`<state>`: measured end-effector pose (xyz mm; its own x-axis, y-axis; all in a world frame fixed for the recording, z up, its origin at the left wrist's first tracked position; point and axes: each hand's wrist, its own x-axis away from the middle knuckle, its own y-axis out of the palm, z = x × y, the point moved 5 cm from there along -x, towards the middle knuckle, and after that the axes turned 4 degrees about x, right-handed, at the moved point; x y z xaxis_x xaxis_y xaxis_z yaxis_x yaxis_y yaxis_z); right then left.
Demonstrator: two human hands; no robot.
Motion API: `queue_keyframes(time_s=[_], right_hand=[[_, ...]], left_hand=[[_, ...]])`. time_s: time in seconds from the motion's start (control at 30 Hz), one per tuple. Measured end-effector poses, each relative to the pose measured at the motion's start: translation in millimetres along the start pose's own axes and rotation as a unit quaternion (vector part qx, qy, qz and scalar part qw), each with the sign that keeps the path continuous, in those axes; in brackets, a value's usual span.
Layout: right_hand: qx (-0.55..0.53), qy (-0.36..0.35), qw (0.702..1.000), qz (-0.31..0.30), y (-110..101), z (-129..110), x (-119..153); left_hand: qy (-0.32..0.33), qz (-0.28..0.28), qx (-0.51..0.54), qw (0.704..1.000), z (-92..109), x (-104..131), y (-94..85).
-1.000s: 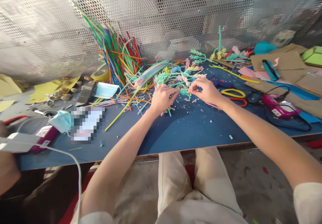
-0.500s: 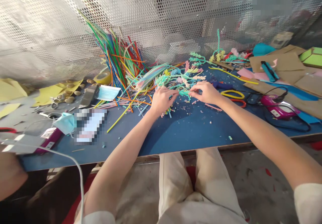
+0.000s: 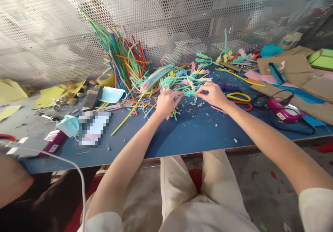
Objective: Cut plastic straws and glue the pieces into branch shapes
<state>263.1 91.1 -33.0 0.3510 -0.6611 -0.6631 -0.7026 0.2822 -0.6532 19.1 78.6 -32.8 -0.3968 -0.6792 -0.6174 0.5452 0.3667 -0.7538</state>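
Observation:
My left hand (image 3: 168,102) and my right hand (image 3: 212,95) face each other over the middle of the table, fingertips pinched. Between them stretches a mint-green pipe cleaner piece (image 3: 189,93), with one end at each hand's fingertips. Just behind it lies a heap of pipe cleaner sprigs (image 3: 182,81) in green, pink, yellow and blue. Short cut pipe cleaner ends (image 3: 174,114) poke out below my left hand. Small coloured scraps are scattered on the blue tabletop (image 3: 187,134).
A tall bundle of pipe cleaners (image 3: 125,58) leans on the perforated metal screen (image 3: 177,16). Scissors with yellow and red handles (image 3: 240,101), a magenta power strip (image 3: 283,110) and cardboard (image 3: 288,65) lie right. Left are a phone (image 3: 95,129), face masks (image 3: 111,94) and another person's arm (image 3: 13,180).
Both hands stay nearly in place, still pinching the green piece, which sits slightly higher in view. The whole view has shifted a little.

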Motion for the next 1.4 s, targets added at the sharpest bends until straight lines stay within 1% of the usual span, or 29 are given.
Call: queue_keyframes(time_s=[0.1,0.23,0.4,0.6,0.8,0.97,1.1,1.23,1.33,1.4], right_hand=[[-0.016,-0.003,1.000,0.004,0.0,-1.6,0.8],[-0.020,-0.014,1.000,0.006,-0.9,-3.5,1.6],[0.003,-0.025,1.000,-0.014,-0.1,-3.5,1.3],[-0.007,-0.052,0.998,-0.043,-1.2,-8.3,2.4],[-0.011,-0.046,0.997,-0.066,-2.3,-9.4,3.7],[0.016,-0.064,0.997,-0.049,-5.5,-7.6,4.9],[0.069,-0.077,0.994,-0.041,-18.3,-17.1,-0.4],[0.137,-0.114,0.980,-0.090,-42.8,-37.5,-17.8],[0.159,-0.105,0.975,-0.111,-61.9,-48.4,-31.5],[0.146,-0.083,0.981,-0.094,-68.7,-51.8,-34.3]], left_hand=[[-0.002,0.007,0.000,1.000,0.7,1.0,-0.8],[0.017,0.024,-0.002,1.000,4.1,0.9,-4.3],[0.041,0.040,-0.003,0.998,4.3,0.6,-6.9],[0.059,0.011,0.011,0.998,6.1,0.8,-5.7],[0.072,0.015,-0.001,0.997,11.2,-0.3,-10.9],[0.091,0.003,-0.029,0.995,20.0,-3.0,-19.4],[0.094,0.017,-0.031,0.995,25.4,-2.9,-26.0],[0.079,0.036,-0.025,0.996,24.2,0.9,-28.5],[0.075,0.047,-0.023,0.996,23.0,3.0,-29.5],[0.074,0.049,-0.022,0.996,23.1,3.2,-29.6]])
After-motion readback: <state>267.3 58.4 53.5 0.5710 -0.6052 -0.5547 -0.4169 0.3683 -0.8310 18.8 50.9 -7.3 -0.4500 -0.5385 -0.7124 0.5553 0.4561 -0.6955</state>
